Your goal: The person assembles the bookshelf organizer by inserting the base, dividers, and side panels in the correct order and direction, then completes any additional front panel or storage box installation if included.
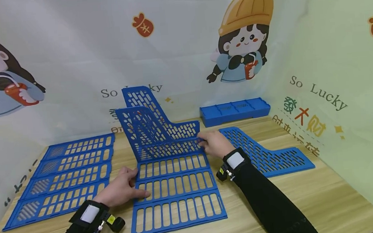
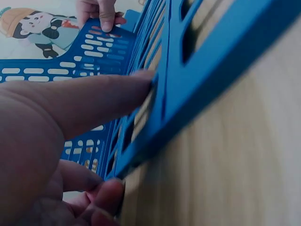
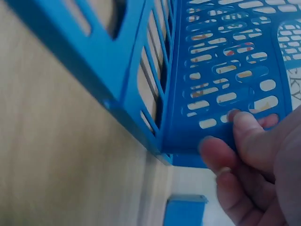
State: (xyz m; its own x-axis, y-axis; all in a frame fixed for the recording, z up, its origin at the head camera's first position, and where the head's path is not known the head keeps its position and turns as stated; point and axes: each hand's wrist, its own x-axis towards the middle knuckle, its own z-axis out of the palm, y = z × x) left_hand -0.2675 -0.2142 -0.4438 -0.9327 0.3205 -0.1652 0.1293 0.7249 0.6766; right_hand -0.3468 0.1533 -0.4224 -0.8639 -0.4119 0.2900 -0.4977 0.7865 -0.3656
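A blue slotted base panel [image 1: 180,226], joined in rows, lies flat on the wood-grain table. From its far part rise a nearer upright perforated side panel [image 1: 147,135] and a farther side panel [image 1: 175,125], both tall at the left and low at the right. My left hand [image 1: 123,188] grips the base's left edge, thumb on top across the slots and fingers at the edge. With my right hand [image 1: 217,143] I pinch the low right end of the nearer side panel [image 3: 188,136], thumb and fingers on either face.
Several blue slotted panels [image 1: 71,175] lie joined at the left. A loose perforated side panel [image 1: 272,157] rests flat at the right. Against the back curtain stands a long blue piece [image 1: 234,111]. Printed curtains [image 1: 183,59] border the table's back and sides.
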